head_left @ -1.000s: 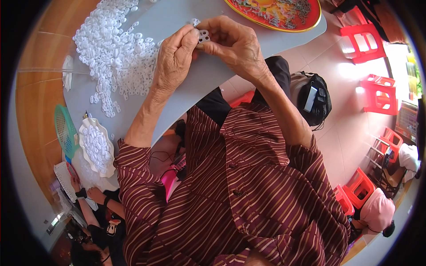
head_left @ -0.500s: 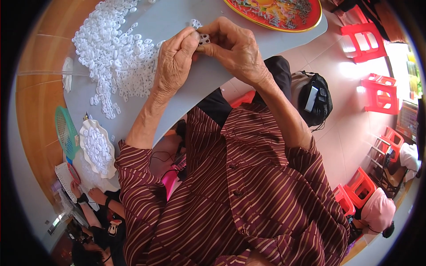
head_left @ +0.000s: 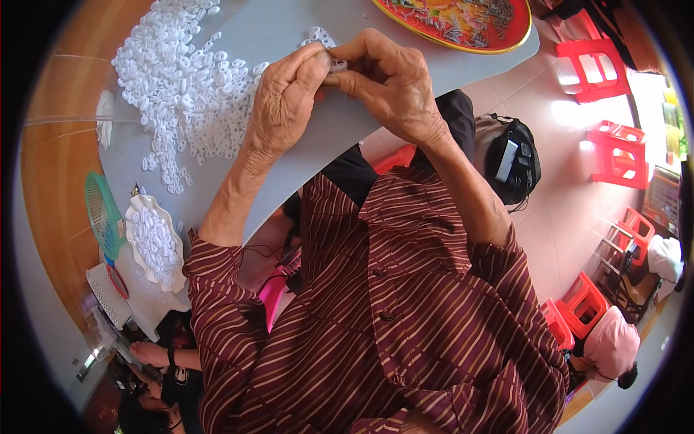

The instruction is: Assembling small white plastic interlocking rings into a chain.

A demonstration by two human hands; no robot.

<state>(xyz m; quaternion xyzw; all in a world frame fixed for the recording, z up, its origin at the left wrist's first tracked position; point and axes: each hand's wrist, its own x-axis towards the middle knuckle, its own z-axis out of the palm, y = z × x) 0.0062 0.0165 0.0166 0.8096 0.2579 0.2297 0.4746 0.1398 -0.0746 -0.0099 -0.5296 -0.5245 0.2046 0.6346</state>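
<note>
Close together above the table, my left hand (head_left: 288,101) and my right hand (head_left: 394,87) pinch a small white plastic piece (head_left: 337,66). Thumbs and fingertips cover most of it, so its full shape is hidden. Both hands are closed. Left of my left hand spreads a large heap of small white oval plastic pieces with holes (head_left: 184,79). A few more white pieces (head_left: 316,35) lie just beyond my fingertips. At the far right of the table sits a red round tray (head_left: 526,25) with a gold rim, holding many thin grey metal pins.
A white scalloped dish (head_left: 178,271) of white pieces and a green mesh basket (head_left: 103,215) are at the left on the grey table (head_left: 242,195). Red stools (head_left: 620,153) and a black mesh bag (head_left: 517,163) stand right. Another person's hand (head_left: 150,354) shows lower left.
The white piece has turned between my fingers, so its dark holes show less now. My hands stay nearly in place. At lower left, the other person's hands have moved.
</note>
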